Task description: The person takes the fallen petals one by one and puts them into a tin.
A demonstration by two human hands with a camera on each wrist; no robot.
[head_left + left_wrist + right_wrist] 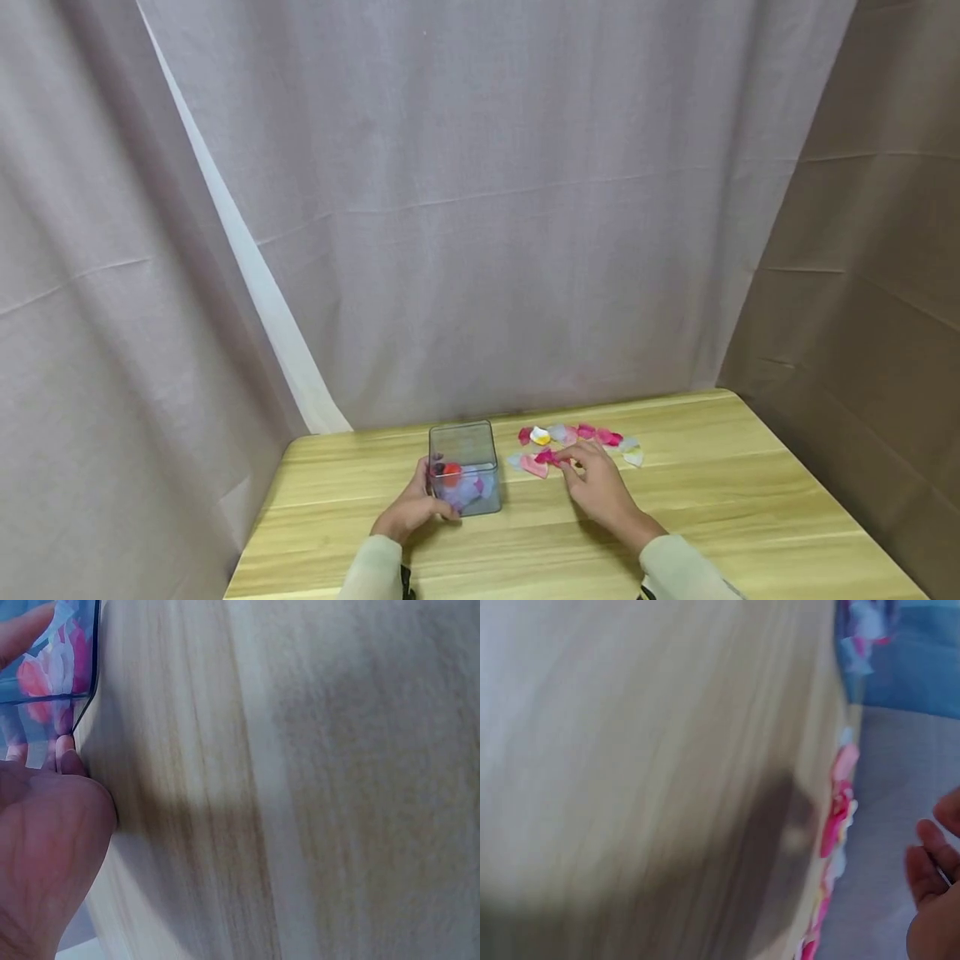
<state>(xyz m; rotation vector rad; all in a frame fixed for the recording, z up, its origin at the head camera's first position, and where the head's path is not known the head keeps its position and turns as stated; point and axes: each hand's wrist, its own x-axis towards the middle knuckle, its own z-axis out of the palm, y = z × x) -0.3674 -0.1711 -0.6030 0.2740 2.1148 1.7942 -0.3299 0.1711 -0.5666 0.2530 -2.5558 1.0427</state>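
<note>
A clear grey-tinted square plastic box (465, 450) stands on the table with its open top showing. Inside it lie petals, with orange (452, 475), lilac and dark ones among them. My left hand (412, 507) grips the box by its left side, thumb across the near wall and fingers behind. To the right of the box, loose artificial petals are spread in two rough rows. My right hand (602, 493) hovers over the nearer row, fingers loosely bent, fingertips close by a deep pink petal (545, 456). No petal shows between those fingers in the right wrist view.
The farther row holds red, white-and-yellow, pale and pink petals (587, 431), ending in a pale yellow petal (633, 457) at the right. A light wood-grain table (720, 500) carries everything. Grey curtains (487, 208) hang behind and at both sides.
</note>
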